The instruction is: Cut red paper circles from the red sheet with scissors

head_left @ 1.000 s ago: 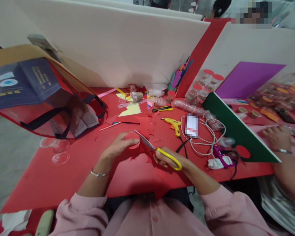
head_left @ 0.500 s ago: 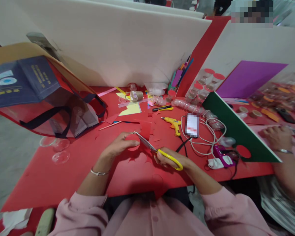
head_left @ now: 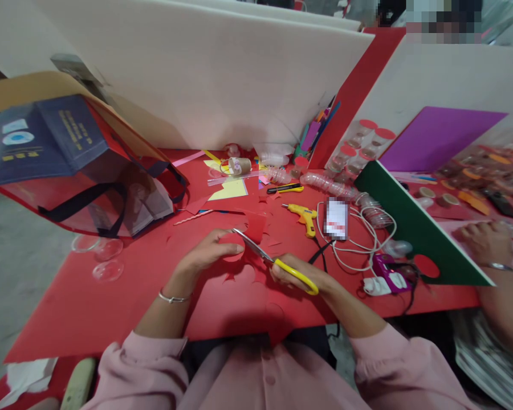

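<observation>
My left hand [head_left: 211, 250] is closed on a piece of red paper [head_left: 255, 226], its thumb lying over a rounded part of the sheet. Scissors with yellow handles [head_left: 297, 276] are gripped in my right hand [head_left: 287, 272]. Their blades point up and left, at the paper just beyond my left fingertips; how far apart they are is hard to see. Red paper offcuts with curved edges [head_left: 277, 313] lie on the red tabletop [head_left: 145, 307] beneath and around both hands.
A yellow glue gun [head_left: 303, 217], a phone [head_left: 336, 219] and a coiled white cable lie right of centre. Behind are a box cutter [head_left: 284, 188] and plastic bottles [head_left: 331, 187]. A large bag [head_left: 47, 142] stands left, near clear plastic discs [head_left: 108, 270]. Beyond a green board [head_left: 423, 233] rests another person's hand.
The view has shifted slightly, so the background sits a little farther right. Both hands, the scissors and the red paper keep nearly the same position.
</observation>
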{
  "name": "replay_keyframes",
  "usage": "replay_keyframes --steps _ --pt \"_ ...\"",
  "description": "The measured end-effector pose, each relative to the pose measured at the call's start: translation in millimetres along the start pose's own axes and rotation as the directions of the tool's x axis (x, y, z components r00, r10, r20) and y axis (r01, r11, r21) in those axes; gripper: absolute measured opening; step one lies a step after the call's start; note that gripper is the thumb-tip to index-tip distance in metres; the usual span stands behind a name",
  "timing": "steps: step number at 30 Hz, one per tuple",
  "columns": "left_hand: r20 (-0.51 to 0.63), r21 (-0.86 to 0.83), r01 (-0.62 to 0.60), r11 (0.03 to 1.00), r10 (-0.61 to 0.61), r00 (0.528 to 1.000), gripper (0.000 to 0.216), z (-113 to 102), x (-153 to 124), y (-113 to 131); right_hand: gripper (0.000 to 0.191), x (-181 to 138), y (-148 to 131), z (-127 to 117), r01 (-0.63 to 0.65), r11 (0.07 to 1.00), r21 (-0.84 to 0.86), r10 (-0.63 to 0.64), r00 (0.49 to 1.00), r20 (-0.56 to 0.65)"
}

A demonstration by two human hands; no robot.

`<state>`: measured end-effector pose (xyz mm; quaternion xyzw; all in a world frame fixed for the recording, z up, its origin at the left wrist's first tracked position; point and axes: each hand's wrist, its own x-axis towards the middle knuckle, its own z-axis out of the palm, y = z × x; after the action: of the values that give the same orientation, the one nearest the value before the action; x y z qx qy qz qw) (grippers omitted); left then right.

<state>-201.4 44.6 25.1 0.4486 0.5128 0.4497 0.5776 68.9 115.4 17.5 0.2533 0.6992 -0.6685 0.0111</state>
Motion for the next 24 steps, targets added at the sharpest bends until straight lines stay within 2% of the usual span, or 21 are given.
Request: replay_keyframes --steps 7,14,19,24 --pt "-0.013 0.028 -0.008 1.0 0.008 1.0 0.019 -3.9 1.8 -6.7 0.064 -1.1 3.2 -0.6 0.004 0.999 0.032 -0.004 1.0 0.014" --pt "-0.029 0.051 0.026 0.998 -0.025 0.999 0.027 -6.8 2.7 -12.1 0.054 -0.3 -1.0 -4.1 0.016 0.998 -0.054 -0.015 0.999 0.03" --pt "-0.061 0.05 0.059 0.997 -0.056 0.997 0.042 -9.1 2.7 -10.4 0.058 1.6 -2.8 -4.4 0.024 0.998 -0.06 -0.022 0.999 0.026" --pt "-0.11 0.069 0.064 0.996 -0.056 0.992 0.048 -9.2 2.7 -5.9 0.044 3.7 4.3 -6.1 -0.023 1.0 -0.008 0.024 0.999 0.026"
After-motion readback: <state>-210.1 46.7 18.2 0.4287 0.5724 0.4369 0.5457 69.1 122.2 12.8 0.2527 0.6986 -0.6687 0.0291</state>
